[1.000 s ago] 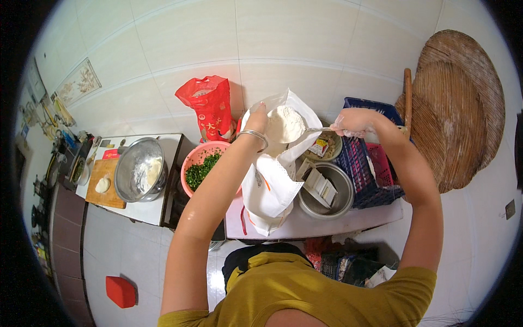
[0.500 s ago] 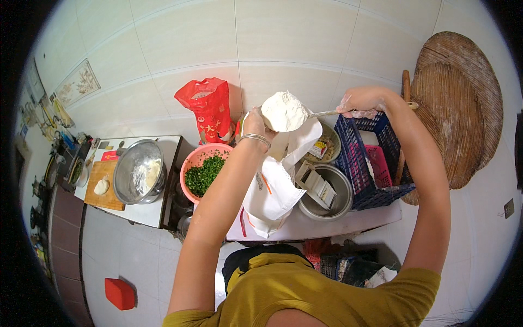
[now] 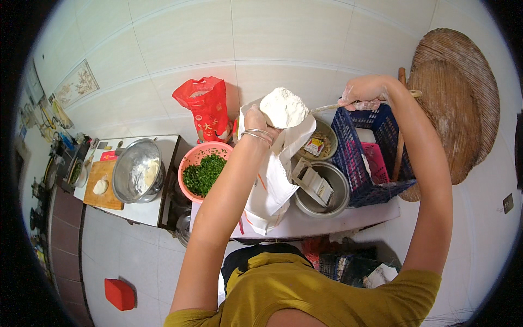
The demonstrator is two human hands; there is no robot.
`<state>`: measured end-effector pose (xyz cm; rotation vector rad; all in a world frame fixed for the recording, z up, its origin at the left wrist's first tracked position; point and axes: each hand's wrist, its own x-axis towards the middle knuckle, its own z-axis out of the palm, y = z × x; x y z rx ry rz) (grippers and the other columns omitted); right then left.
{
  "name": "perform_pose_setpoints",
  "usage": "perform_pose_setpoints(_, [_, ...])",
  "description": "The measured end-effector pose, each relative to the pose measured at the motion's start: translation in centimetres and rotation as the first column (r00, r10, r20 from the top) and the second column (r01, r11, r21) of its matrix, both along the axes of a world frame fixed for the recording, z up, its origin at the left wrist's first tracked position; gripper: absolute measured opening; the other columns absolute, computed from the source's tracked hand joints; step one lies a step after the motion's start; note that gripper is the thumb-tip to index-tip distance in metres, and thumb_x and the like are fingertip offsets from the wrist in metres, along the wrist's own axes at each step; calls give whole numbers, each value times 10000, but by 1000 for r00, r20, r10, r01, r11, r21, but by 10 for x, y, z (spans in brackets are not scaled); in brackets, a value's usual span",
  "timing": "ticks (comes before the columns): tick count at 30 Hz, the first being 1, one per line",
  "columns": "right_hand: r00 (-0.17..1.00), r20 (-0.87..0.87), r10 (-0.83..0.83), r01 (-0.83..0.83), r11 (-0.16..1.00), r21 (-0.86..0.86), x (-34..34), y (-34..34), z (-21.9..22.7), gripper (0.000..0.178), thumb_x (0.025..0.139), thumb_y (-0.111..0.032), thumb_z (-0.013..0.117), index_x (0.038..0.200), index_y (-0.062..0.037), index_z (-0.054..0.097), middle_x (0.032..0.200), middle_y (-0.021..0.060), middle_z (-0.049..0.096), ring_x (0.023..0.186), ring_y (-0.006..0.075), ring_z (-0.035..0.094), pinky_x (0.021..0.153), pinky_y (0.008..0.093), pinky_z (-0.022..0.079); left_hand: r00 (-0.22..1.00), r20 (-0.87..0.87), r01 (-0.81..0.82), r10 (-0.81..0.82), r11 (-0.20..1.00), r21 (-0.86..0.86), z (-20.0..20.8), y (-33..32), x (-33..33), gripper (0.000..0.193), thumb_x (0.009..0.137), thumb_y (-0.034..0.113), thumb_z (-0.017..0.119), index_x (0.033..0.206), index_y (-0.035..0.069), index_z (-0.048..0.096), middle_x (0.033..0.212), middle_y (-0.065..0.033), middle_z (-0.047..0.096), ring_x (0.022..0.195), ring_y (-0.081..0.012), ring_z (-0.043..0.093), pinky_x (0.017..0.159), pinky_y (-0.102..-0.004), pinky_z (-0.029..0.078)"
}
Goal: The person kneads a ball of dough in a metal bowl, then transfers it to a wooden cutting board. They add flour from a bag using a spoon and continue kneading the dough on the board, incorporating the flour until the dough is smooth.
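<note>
A long-handled ladle heaped with white flour [image 3: 284, 109] hangs over the mouth of a white sack [image 3: 271, 188]. My right hand [image 3: 364, 92], dusted with flour, is closed round the ladle's handle [image 3: 326, 108]; the handle's end sticks out past my wrist. My left hand [image 3: 260, 121] is curled against the left side of the ladle's bowl, at the sack's rim. Its fingertips are hidden, so whether it grips the bowl or the sack does not show. Bangles circle my left wrist. The ladle's bowl is mostly covered by the flour.
Left of the sack stand a pink basin [image 3: 185, 188] of chopped greens and a red bag [image 3: 210, 111]. To its right are a metal pot [image 3: 339, 206] holding a grater [image 3: 315, 185] and a blue crate [image 3: 376, 191]. Farther left, a floury steel bowl [image 3: 122, 182] sits by a cutting board [image 3: 109, 199].
The ladle stays heaped, nearly in the same spot. My right hand has shifted slightly up, and the sack's right rim looks a little farther left and lower relative to the ladle.
</note>
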<state>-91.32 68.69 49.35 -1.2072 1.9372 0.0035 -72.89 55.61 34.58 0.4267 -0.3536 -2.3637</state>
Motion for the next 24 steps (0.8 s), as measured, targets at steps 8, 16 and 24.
perform_pose_setpoints(8, [999,-43,32,-32,999,17,2,5,9,343,904,-299,478,653,-65,485,443,-60,322,357,56,269,325,228,201,1000,22,-7,8,1000,-16,8,8,0,387,910,200,280,1165,-4,487,1151,-155,557,1044,-314,559,919,-513,424])
perform_pose_setpoints(16, [995,-56,84,-84,996,1,3,14,20,350,897,-313,487,654,-62,496,446,-64,318,358,51,266,327,228,198,999,35,-9,11,998,-58,25,18,5,448,926,240,198,1207,-10,441,1193,-168,524,1087,-324,530,933,-520,408])
perform_pose_setpoints(24, [993,-101,61,-65,997,-39,7,24,33,373,893,-322,490,634,-53,494,447,-52,317,363,55,263,328,234,204,1000,-15,-23,23,998,-56,25,15,0,501,936,285,129,1239,-2,406,1230,-172,493,1130,-330,494,967,-522,370])
